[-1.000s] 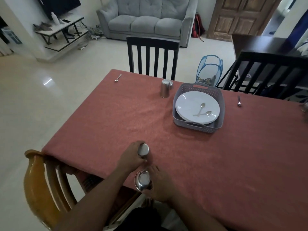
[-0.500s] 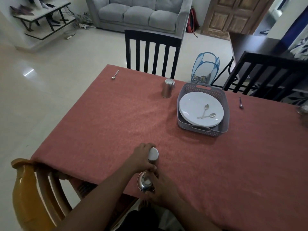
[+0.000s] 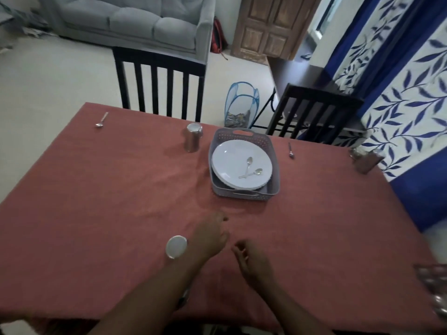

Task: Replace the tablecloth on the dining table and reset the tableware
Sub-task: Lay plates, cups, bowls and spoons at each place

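Note:
A reddish-brown tablecloth [image 3: 108, 201] covers the dining table. An upturned steel tumbler [image 3: 176, 247] stands on it near the front edge, just left of my left forearm. My left hand [image 3: 210, 234] hovers over the cloth beyond it and holds nothing, fingers loosely curled. My right hand [image 3: 251, 261] is beside it, also empty and relaxed. A grey basket [image 3: 242, 198] at the table's middle holds white plates [image 3: 232, 163] with two spoons [image 3: 250, 169] on top. A second tumbler [image 3: 192, 140] stands left of the basket.
Single spoons lie at the far left [image 3: 101, 120] and right of the basket [image 3: 291, 151]. Another steel tumbler [image 3: 365, 162] sits at the far right edge. Blurred steel ware [image 3: 433, 293] shows at the near right. Dark chairs [image 3: 159, 81] stand behind the table.
Both hands have let go of their tumblers and moved forward and right. One tumbler now stands alone on the cloth. The view has swung to the right.

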